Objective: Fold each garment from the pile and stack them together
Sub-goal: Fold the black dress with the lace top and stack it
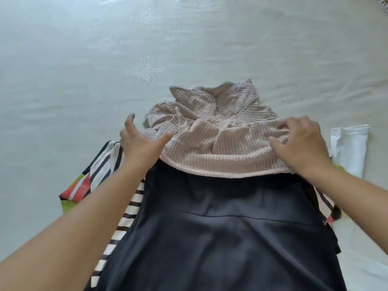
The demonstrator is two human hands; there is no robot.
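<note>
The pink lace top (218, 131) lies spread in the middle of my view, collar pointing away from me, its near hem overlapping the far end of a dark navy garment (220, 234) that runs down to the bottom edge of the frame. Under both sits a pale, faintly shiny cloth (147, 49) with a woven leaf pattern and soft creases; I cannot tell whether it covers a tabletop or a bed. It fills nearly all the background, and only a sliver of something patterned shows in the far right corner.

A black-and-white striped garment (123, 223) peeks out along the left edge of the navy one. Farther left lies a striped piece with red and lime green patches (92, 175). A folded white garment (349, 150) sits just beside the lace top on the right.

My left hand (140, 143) hovers at the top's left edge, fingers spread and fairly straight, thumb reaching toward the lace, grip wide and holding nothing. My right hand (300, 145) rests on the top's right side, fingertips curled down into the gathered lace, though I cannot tell whether they pinch it. Both forearms reach in bare from the lower corners.
</note>
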